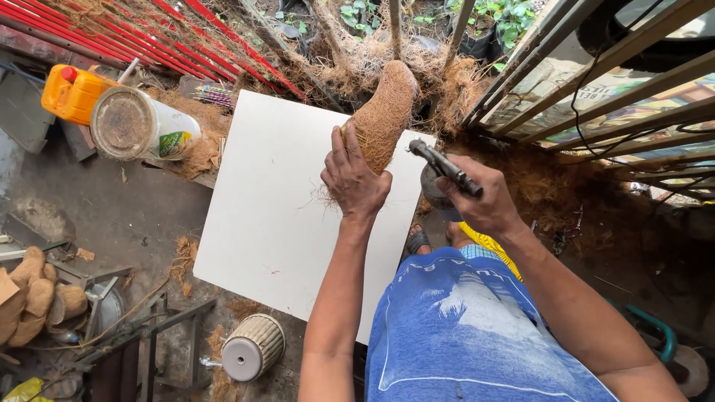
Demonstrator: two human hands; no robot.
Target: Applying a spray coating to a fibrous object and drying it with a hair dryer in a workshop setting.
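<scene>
Left hand (354,179) wraps around the brown fibre shape (385,112); right hand (477,197) grips a metal tool (445,168) beside it. Best to hold the shape steady on the counter (261,201).

An orange-yellow jug (73,93) with a red cap stands at the upper left; just beside it lies a white tub (144,124) with a green-and-yellow label (175,141), its round brown lid facing the camera
</scene>
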